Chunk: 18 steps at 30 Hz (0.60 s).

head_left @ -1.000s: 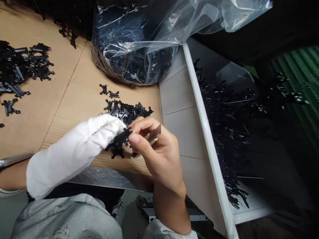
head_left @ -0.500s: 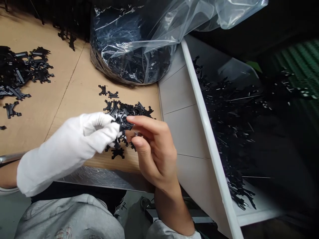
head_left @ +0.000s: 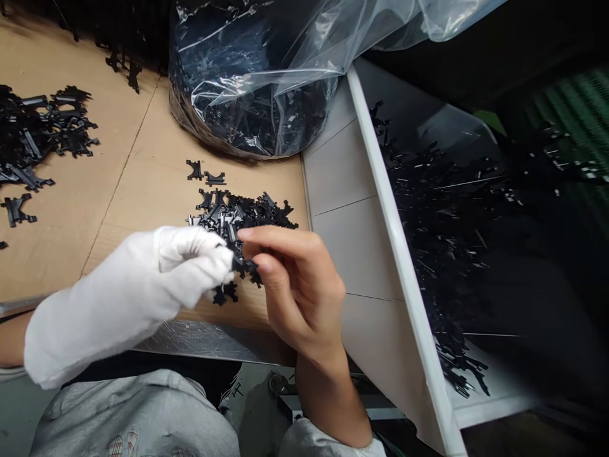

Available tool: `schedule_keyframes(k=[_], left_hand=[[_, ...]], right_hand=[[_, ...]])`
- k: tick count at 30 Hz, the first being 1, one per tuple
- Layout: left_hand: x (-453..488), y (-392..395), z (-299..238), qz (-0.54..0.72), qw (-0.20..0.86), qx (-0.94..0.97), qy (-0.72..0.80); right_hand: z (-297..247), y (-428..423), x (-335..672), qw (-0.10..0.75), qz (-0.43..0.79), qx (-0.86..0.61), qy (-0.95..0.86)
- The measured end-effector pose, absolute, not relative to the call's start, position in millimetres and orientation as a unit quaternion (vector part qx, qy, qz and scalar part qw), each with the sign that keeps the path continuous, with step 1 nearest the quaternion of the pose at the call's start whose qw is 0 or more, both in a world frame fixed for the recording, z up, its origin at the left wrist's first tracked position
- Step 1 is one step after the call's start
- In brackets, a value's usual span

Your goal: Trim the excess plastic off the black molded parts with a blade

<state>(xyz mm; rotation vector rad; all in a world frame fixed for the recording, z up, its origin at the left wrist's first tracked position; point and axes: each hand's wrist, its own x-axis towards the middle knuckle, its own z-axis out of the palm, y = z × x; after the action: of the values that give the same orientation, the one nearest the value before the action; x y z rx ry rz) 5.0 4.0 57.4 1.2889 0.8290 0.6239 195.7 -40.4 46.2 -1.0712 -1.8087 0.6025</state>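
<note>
My left hand [head_left: 183,270], in a white cloth glove, pinches a small black plastic part [head_left: 243,261] between thumb and fingers. Bare and curled, my right hand [head_left: 307,292] meets the part's free end with its thumb; the index fingertip is just above, and the other fingers are partly hidden. Whether a smaller piece sits in those fingers cannot be seen. Just beyond both hands lies a loose pile of similar black plastic parts [head_left: 269,212] on the brown board [head_left: 143,184]. Two single parts [head_left: 215,179] lie behind that pile.
Another heap of black parts [head_left: 35,136] lies at the left. A clear plastic bag [head_left: 257,114] full of dark pieces stands at the back. On the right, a pale partition [head_left: 397,241] borders a container with many black parts [head_left: 442,216]. A metal edge [head_left: 204,339] runs along the front.
My gloved hand has lowered slightly and turned, bringing the black plastic part's end out toward my right thumb. My right hand has shifted a little, its fingers now at the part.
</note>
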Motion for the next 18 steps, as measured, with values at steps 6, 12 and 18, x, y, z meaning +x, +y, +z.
schedule_keyframes(k=[6, 12, 18], left_hand=[[1.0, 6.2, 50.7, 0.296, 0.662, 0.580, 0.371], [4.0, 9.6, 52.8, 0.339, 0.651, 0.572, 0.366], [6.6, 11.9, 60.0, 0.332, 0.667, 0.557, 0.367]], right_hand=[[45.0, -43.5, 198.0, 0.450, 0.272, -0.458, -0.716], [44.6, -47.4, 190.4, 0.405, 0.279, -0.423, -0.761], [45.3, -44.4, 188.7, 0.405, 0.283, -0.390, -0.777]])
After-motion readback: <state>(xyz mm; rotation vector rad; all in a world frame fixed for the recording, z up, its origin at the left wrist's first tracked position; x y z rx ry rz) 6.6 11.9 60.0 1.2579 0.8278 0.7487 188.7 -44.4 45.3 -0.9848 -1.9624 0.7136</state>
